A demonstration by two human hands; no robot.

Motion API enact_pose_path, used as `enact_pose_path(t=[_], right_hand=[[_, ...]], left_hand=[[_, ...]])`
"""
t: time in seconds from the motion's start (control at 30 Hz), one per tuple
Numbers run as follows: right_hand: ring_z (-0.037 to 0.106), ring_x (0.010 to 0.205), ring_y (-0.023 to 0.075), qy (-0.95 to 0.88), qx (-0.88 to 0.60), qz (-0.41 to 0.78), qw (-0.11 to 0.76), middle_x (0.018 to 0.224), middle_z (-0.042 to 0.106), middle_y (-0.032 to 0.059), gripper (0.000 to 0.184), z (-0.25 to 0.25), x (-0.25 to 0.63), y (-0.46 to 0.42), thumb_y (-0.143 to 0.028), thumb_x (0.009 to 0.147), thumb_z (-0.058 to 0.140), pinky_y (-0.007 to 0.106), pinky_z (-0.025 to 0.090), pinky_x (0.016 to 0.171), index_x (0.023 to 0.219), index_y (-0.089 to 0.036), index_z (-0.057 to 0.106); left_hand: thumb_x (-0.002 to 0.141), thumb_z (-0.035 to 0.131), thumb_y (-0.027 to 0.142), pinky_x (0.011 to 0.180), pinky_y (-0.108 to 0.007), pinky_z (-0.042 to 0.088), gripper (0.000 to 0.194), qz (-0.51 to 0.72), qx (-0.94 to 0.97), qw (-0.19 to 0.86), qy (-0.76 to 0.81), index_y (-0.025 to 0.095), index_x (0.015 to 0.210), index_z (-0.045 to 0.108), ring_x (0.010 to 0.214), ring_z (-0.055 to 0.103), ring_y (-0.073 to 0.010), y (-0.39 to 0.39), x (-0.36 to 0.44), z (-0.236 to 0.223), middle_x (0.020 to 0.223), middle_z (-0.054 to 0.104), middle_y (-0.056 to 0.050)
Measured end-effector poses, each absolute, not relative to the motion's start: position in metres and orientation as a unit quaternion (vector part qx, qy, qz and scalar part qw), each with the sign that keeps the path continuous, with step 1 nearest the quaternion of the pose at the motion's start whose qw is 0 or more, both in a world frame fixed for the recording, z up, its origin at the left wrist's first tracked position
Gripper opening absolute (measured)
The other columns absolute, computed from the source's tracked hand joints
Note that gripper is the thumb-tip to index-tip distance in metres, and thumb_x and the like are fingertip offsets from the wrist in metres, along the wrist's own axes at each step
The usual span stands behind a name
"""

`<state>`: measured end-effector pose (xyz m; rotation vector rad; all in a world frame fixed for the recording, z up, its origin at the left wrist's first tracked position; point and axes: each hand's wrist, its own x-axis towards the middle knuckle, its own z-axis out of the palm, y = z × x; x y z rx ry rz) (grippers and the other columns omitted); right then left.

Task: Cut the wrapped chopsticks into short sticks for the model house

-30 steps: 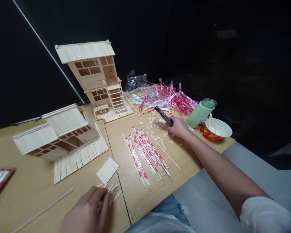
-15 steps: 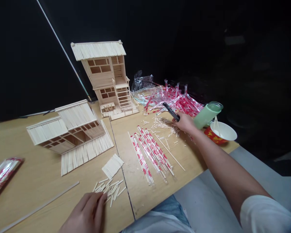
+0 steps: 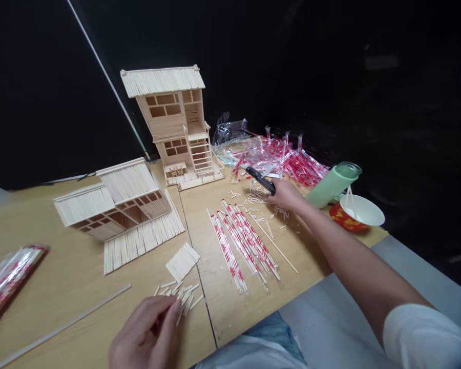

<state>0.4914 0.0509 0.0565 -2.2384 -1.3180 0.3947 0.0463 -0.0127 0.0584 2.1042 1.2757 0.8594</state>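
Note:
My left hand [image 3: 146, 330] is at the near edge of a pile of short wooden sticks [image 3: 187, 296], with thumb and forefinger pressed together. Whatever they may pinch is hidden by the fingers. My right hand [image 3: 286, 195] grips a slim black hand tool [image 3: 260, 179] whose exact kind I cannot make out. It is above a scatter of tiny stick offcuts [image 3: 258, 193]. Between the hands lie several chopsticks in red-printed clear wrappers [image 3: 240, 238], with a bare stick [image 3: 274, 245] beside them. A small panel of joined sticks [image 3: 183, 262] rests just beyond the pile.
A two-storey stick house [image 3: 176, 120] stands at the back, a lower one [image 3: 117, 205] to its left. Torn wrappers [image 3: 280, 156] heap behind my right hand. A green bottle [image 3: 334, 183] and red paper bowl [image 3: 351, 218] stand right. Far left are a wrapped bundle [image 3: 11, 282] and flat strip [image 3: 69, 323].
My left hand has lifted slightly and shifted right over the sticks, its pinch now more visible. My right hand, with the black tool, has moved a little left. The view has shifted slightly.

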Motion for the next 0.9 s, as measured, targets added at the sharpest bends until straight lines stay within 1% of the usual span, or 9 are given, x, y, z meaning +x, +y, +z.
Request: enact_pose_path(t=[0.1, 0.17, 0.23, 0.3, 0.37, 0.5, 0.6, 0.77, 0.9], right_hand=[[0.062, 0.075, 0.0211, -0.485, -0.777, 0.217, 0.338, 0.078, 0.065, 0.0040, 0.022, 0.072, 0.446, 0.033, -0.031, 0.072, 0.068, 0.030, 0.048, 0.067, 0.085, -0.021, 0.054], [0.062, 0.066, 0.0173, -0.483, -0.722, 0.297, 0.396, 0.077, 0.062, 0.0002, 0.025, 0.080, 0.406, 0.018, -0.036, 0.075, 0.064, 0.029, 0.050, 0.062, 0.090, -0.022, 0.050], [0.061, 0.062, 0.0148, -0.389, -0.577, 0.488, 0.526, 0.078, 0.060, -0.0022, 0.037, 0.086, 0.366, 0.004, -0.033, 0.066, 0.074, 0.029, 0.049, 0.060, 0.090, -0.023, 0.048], [0.060, 0.060, 0.0122, -0.341, -0.496, 0.564, 0.566, 0.077, 0.059, -0.0041, 0.039, 0.091, 0.333, -0.008, -0.028, 0.064, 0.079, 0.027, 0.047, 0.060, 0.087, -0.022, 0.048], [0.059, 0.061, 0.0110, -0.341, -0.464, 0.574, 0.582, 0.076, 0.059, -0.0052, 0.036, 0.095, 0.312, -0.014, -0.024, 0.066, 0.079, 0.026, 0.046, 0.062, 0.085, -0.022, 0.049], [0.056, 0.064, 0.0107, -0.380, -0.476, 0.527, 0.592, 0.076, 0.059, -0.0060, 0.030, 0.097, 0.295, -0.017, -0.016, 0.069, 0.076, 0.026, 0.045, 0.065, 0.084, -0.022, 0.051], [0.054, 0.066, 0.0111, -0.395, -0.490, 0.512, 0.585, 0.078, 0.060, -0.0055, 0.029, 0.094, 0.293, -0.018, -0.017, 0.072, 0.076, 0.026, 0.045, 0.065, 0.086, -0.023, 0.052], [0.059, 0.077, 0.0138, -0.407, -0.477, 0.524, 0.577, 0.086, 0.066, -0.0027, 0.033, 0.091, 0.292, -0.019, -0.020, 0.072, 0.081, 0.029, 0.047, 0.075, 0.090, -0.023, 0.053], [0.059, 0.073, 0.0132, -0.386, -0.487, 0.521, 0.585, 0.079, 0.065, -0.0040, 0.036, 0.091, 0.293, -0.020, -0.021, 0.069, 0.085, 0.028, 0.047, 0.072, 0.086, -0.022, 0.054]], left_hand=[[0.086, 0.069, 0.039, 0.065, -0.022, 0.053, 0.021, 0.334, 0.724, 0.376, 0.472, 0.022, 0.076, 0.075, 0.073, 0.068, -0.0163, -0.008, 0.075, 0.065, 0.079, 0.073, -0.003], [0.087, 0.068, 0.039, 0.062, -0.022, 0.050, 0.023, 0.338, 0.681, 0.448, 0.470, 0.021, 0.074, 0.075, 0.070, 0.066, -0.0154, -0.002, 0.099, 0.069, 0.074, 0.072, -0.003], [0.085, 0.069, 0.039, 0.060, -0.023, 0.048, 0.023, 0.367, 0.646, 0.491, 0.454, 0.020, 0.073, 0.076, 0.068, 0.064, -0.0151, 0.005, 0.122, 0.072, 0.071, 0.071, -0.003], [0.083, 0.071, 0.039, 0.059, -0.023, 0.045, 0.022, 0.381, 0.626, 0.519, 0.440, 0.019, 0.076, 0.077, 0.067, 0.062, -0.0143, 0.010, 0.139, 0.073, 0.072, 0.071, -0.004], [0.083, 0.071, 0.037, 0.059, -0.023, 0.043, 0.020, 0.396, 0.619, 0.529, 0.426, 0.019, 0.079, 0.079, 0.066, 0.060, -0.0134, 0.013, 0.147, 0.073, 0.073, 0.072, -0.004], [0.081, 0.073, 0.034, 0.059, -0.022, 0.043, 0.016, 0.414, 0.611, 0.528, 0.420, 0.019, 0.078, 0.079, 0.065, 0.060, -0.0126, 0.011, 0.145, 0.070, 0.074, 0.073, -0.003], [0.082, 0.074, 0.032, 0.063, -0.022, 0.045, 0.014, 0.417, 0.620, 0.514, 0.421, 0.019, 0.078, 0.079, 0.068, 0.062, -0.0128, 0.010, 0.139, 0.069, 0.075, 0.073, -0.003], [0.084, 0.072, 0.029, 0.062, -0.022, 0.045, 0.012, 0.409, 0.648, 0.489, 0.416, 0.020, 0.079, 0.078, 0.069, 0.063, -0.0127, 0.010, 0.135, 0.072, 0.077, 0.074, -0.002], [0.085, 0.073, 0.026, 0.059, -0.022, 0.045, 0.010, 0.408, 0.676, 0.476, 0.387, 0.020, 0.079, 0.078, 0.069, 0.063, -0.0126, 0.012, 0.132, 0.071, 0.076, 0.074, -0.002]])
